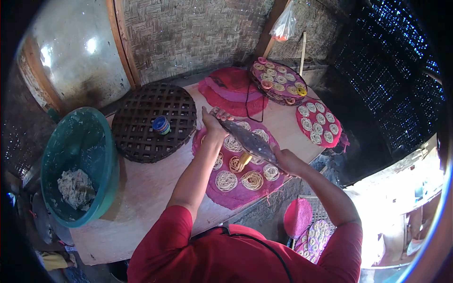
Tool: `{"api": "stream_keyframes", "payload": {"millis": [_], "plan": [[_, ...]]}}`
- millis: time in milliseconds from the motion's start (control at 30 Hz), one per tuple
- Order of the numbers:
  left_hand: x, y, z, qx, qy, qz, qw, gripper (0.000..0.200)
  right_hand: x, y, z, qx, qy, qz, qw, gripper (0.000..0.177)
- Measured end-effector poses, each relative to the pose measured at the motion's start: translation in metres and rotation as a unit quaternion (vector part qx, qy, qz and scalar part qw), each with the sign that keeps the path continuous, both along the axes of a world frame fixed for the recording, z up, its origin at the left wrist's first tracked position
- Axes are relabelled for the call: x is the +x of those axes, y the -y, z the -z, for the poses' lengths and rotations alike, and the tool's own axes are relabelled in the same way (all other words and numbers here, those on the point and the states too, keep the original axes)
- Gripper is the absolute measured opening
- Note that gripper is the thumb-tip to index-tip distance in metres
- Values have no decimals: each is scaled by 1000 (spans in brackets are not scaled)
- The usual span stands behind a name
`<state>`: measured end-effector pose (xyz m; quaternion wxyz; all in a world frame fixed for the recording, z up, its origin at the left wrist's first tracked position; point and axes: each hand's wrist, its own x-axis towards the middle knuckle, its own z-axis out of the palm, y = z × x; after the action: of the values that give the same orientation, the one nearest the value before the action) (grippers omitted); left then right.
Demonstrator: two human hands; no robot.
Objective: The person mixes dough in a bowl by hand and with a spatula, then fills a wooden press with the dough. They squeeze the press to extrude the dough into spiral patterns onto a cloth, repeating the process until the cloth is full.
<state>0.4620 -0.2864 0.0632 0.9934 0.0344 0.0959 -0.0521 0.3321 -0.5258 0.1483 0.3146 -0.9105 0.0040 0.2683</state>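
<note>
My left hand (213, 123) is closed on the upper left end of a long, dark dough press (250, 139). Its lower right end is wrapped by my right hand (289, 162). A yellow nozzle (245, 159) points down from the press's middle, over a round pink mesh mat (222, 199). On that mat lie several coils of thin pale dough strands (226, 181). One yellower coil (252, 180) sits near the mat's front edge, and another is right under the nozzle. Part of the mat is hidden behind the press and my forearms.
At left, a green basin (111, 188) holds a lump of dough (76, 189). A dark lattice tray (137, 101) bears a small blue tub (161, 125). Pink mats (226, 80) lie stacked behind. Coil-covered mats (323, 137) stand at back right and below the table's right edge.
</note>
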Motion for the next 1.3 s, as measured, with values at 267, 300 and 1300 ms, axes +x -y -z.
{"api": "stream_keyframes", "payload": {"millis": [267, 300, 1300], "plan": [[12, -23, -15, 31, 43, -18, 998, 53, 18, -17, 22, 14, 77, 10, 997, 76], [8, -26, -17, 49, 44, -26, 997, 54, 18, -19, 27, 25, 61, 30, 997, 75], [-22, -9, -9, 477, 66, -6, 877, 62, -2, 49, 30, 92, -30, 44, 994, 32]]}}
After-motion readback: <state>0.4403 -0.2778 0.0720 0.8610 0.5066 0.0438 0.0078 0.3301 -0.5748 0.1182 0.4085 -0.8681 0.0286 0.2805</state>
